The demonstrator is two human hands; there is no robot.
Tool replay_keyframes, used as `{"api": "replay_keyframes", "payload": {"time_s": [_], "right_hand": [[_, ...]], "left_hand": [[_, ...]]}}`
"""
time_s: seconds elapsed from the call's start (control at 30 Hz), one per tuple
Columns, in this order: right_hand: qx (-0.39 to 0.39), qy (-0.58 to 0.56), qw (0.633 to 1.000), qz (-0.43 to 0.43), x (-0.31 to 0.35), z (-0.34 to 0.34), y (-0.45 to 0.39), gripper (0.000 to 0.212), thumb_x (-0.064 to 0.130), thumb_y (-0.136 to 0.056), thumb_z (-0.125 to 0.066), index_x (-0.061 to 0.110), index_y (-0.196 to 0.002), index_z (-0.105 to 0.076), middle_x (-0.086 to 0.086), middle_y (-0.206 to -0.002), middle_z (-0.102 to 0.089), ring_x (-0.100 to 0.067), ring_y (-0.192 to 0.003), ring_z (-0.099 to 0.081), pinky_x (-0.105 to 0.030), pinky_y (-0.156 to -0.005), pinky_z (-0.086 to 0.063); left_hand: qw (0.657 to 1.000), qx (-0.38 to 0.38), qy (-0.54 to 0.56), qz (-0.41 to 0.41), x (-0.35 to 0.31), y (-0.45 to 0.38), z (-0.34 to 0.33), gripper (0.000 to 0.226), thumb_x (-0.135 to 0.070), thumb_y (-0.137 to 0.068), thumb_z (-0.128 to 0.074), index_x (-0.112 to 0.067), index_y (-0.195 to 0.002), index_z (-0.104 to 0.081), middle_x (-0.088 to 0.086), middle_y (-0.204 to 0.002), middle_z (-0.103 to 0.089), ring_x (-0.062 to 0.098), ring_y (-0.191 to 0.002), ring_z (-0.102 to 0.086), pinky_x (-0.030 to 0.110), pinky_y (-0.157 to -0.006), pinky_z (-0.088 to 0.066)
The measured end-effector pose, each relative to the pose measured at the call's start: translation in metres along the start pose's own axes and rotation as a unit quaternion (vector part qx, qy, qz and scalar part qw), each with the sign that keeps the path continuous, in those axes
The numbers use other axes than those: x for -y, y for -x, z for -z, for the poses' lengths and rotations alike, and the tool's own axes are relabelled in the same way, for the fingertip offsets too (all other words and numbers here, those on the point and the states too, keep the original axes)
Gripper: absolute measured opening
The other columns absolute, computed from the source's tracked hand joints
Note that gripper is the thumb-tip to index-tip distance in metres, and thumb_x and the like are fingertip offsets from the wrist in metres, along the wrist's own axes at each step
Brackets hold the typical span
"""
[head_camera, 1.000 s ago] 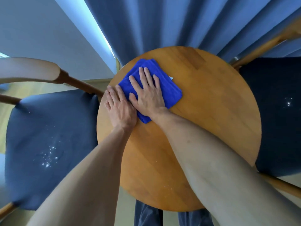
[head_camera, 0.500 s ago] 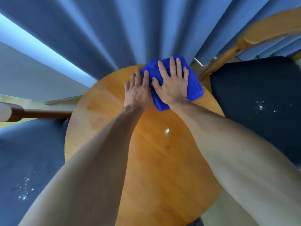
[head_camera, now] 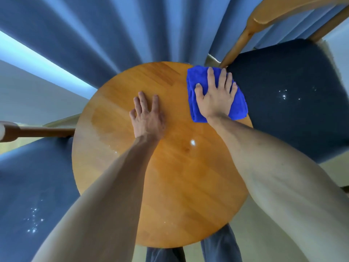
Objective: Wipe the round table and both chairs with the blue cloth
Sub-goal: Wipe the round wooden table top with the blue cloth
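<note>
A: Nearest, the left hand [head_camera: 146, 118] lies flat on the round bench [head_camera: 170, 186], fingers [head_camera: 142, 100] spread, steadying it.

B: Farther, at the right rim beside the chair [head_camera: 294, 103], the right hand [head_camera: 217, 97] presses the blue cloth [head_camera: 238, 105], fingers splayed. Even pressure and overlapping strokes would serve best.

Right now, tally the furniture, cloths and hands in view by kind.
Tables: 1, round table
Chairs: 2, left chair, right chair
Cloths: 1, blue cloth
Hands: 2, left hand, right hand
Total: 6
</note>
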State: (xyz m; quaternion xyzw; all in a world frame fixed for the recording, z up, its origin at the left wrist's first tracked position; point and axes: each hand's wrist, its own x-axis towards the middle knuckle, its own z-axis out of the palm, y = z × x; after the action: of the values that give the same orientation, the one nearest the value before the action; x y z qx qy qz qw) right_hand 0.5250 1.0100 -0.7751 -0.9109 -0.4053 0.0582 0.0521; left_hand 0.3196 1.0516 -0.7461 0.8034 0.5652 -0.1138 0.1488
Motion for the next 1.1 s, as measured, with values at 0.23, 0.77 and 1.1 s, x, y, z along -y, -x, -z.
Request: {"api": "replay_keyframes", "payload": {"time_s": [0.23,0.77,1.1], "right_hand": [[-0.024,-0.001,0.992,-0.120,-0.056,0.000,0.082,0.067,0.058,-0.096,-0.023,0.027,-0.155,-0.025,-0.017,-0.162,-0.018,-0.036,-0.150,-0.015,-0.055,-0.119,-0.013],[-0.020,-0.005,0.973,-0.229,-0.080,-0.007,0.299,0.073,0.061,-0.098,-0.018,0.019,-0.157,-0.019,-0.018,-0.164,-0.010,-0.038,-0.152,-0.005,-0.057,-0.118,-0.013],[-0.027,-0.004,0.990,-0.139,-0.094,-0.007,0.319,0.074,0.059,-0.099,-0.026,0.012,-0.156,-0.024,-0.023,-0.161,-0.018,-0.043,-0.149,-0.014,-0.060,-0.115,-0.022]], "left_hand": [[0.999,-0.022,0.019,-0.035,0.029,0.062,-0.027,0.057,-0.034,-0.100,-0.030,-0.023,-0.155,-0.018,0.017,-0.164,0.002,0.035,-0.150,0.000,0.053,-0.115,-0.019],[0.999,-0.005,0.031,0.013,0.038,0.212,-0.085,0.053,-0.031,-0.102,-0.031,-0.030,-0.152,-0.014,0.017,-0.163,0.006,0.037,-0.150,0.002,0.055,-0.109,-0.023],[0.992,0.020,0.057,0.113,0.047,0.288,-0.104,0.061,-0.058,-0.100,-0.027,-0.037,-0.153,-0.003,0.024,-0.159,0.018,0.042,-0.148,0.012,0.068,-0.107,-0.023]]}}
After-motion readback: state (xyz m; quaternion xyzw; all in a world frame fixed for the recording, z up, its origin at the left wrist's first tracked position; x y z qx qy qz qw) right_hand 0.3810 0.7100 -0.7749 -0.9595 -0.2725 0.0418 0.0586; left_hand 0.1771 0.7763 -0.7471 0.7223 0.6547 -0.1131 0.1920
